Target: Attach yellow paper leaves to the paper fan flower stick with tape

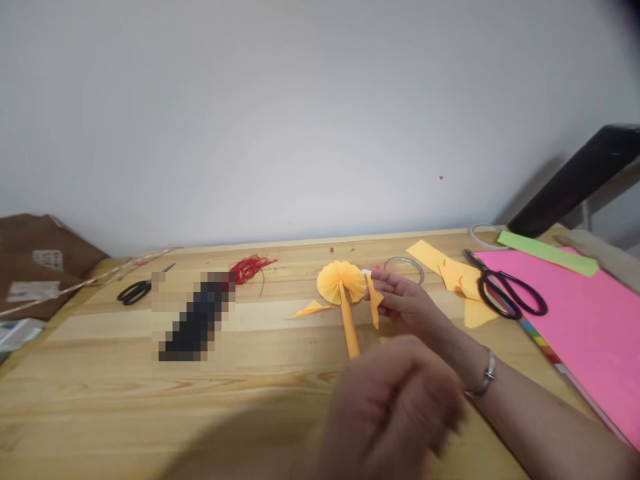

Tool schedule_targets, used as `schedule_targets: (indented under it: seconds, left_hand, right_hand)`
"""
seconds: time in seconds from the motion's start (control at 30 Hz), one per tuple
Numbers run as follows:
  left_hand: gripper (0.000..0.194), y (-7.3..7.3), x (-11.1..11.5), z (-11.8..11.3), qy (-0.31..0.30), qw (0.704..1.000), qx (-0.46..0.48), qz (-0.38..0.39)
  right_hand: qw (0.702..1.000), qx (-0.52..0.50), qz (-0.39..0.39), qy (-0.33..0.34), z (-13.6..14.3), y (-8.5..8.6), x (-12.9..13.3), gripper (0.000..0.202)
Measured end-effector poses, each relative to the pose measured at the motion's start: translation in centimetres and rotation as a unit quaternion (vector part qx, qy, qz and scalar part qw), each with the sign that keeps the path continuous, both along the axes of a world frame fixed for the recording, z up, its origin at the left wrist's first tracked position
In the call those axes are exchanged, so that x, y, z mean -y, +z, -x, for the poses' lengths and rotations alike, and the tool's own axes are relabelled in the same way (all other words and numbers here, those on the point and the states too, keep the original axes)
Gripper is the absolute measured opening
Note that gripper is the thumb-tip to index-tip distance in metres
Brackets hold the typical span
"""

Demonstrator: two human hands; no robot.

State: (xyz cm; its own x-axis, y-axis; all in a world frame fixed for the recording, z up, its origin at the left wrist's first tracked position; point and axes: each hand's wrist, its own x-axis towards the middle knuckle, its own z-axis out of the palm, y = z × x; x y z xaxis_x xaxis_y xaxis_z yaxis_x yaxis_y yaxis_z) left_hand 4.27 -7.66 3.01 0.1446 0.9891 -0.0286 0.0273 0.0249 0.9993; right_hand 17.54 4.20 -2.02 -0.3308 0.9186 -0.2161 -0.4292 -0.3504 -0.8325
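A pleated round yellow-orange paper flower (pixel 341 283) has a rolled orange paper stem (pixel 349 327) pointing towards me. A folded pointed orange paper piece (pixel 314 308) lies at its left. My right hand (pixel 400 297), with a bracelet on the wrist, is beside the flower's right edge. Its fingers are closed on a narrow orange paper strip (pixel 375 301), and a small white bit shows at the fingertips. Close to the camera, my left hand (pixel 395 407) is blurred with curled fingers. It hides the stem's lower end, and I cannot make out anything inside it.
Black-handled scissors (pixel 510 293) lie across orange paper scraps (pixel 450 267) and pink paper sheets (pixel 575 313), near a green strip (pixel 547 253). Smaller scissors (pixel 136 291), red thread (pixel 250 268) and a pixelated dark object (pixel 195 327) are on the left. A metal ring (pixel 423 272) lies behind my right hand.
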Motion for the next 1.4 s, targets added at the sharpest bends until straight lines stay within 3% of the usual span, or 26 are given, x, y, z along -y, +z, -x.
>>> schedule_targets:
  seconds: [0.03, 0.1, 0.27, 0.37, 0.43, 0.53, 0.7, 1.03, 1.4]
  left_hand:
    - [0.026, 0.8, -1.4, -0.2, -0.008, 1.0, -0.003, 0.004]
    - [0.016, 0.8, -3.6, 0.0, 0.018, 1.0, 0.014, 0.001]
    - [0.02, -3.2, -6.3, 1.4, 0.068, 0.989, 0.081, 0.1]
    - [0.027, -4.2, -6.6, 1.6, 0.005, 0.972, 0.165, 0.168]
    - [0.027, -4.1, -6.6, 1.6, -0.037, 0.958, 0.208, 0.194]
    - [0.021, -3.8, -6.5, 1.7, -0.049, 0.945, 0.241, 0.215]
    - [0.015, -3.9, -6.6, 1.9, -0.029, 0.939, 0.254, 0.231]
    - [0.016, -3.8, -7.2, 2.3, 0.009, 0.933, 0.275, 0.232]
    - [0.015, -3.8, -7.5, 2.5, 0.002, 0.908, 0.308, 0.283]
  right_hand:
    - [1.0, -0.01, -0.003, -0.006, 0.0, 0.0, -0.1, 0.043]
    - [1.0, -0.023, -0.01, -0.016, -0.1, 0.0, -0.1, 0.043]
    - [0.999, -0.023, -0.025, -0.014, -0.1, 0.4, 0.1, 0.046]
    - [0.999, -0.029, -0.034, 0.004, 0.0, 0.2, 0.2, 0.046]
    - [0.998, -0.03, -0.049, 0.015, 0.0, 0.1, 0.2, 0.045]
    - [0.997, -0.028, -0.07, 0.023, 0.0, 0.1, 0.3, 0.043]
    - [0.996, -0.033, -0.078, 0.04, -0.1, 0.0, 0.2, 0.04]
    - [0.997, -0.006, -0.071, 0.004, -0.3, -0.2, 0.1, 0.038]
    - [0.993, 0.009, -0.117, 0.011, -0.2, -0.1, 0.0, 0.041]
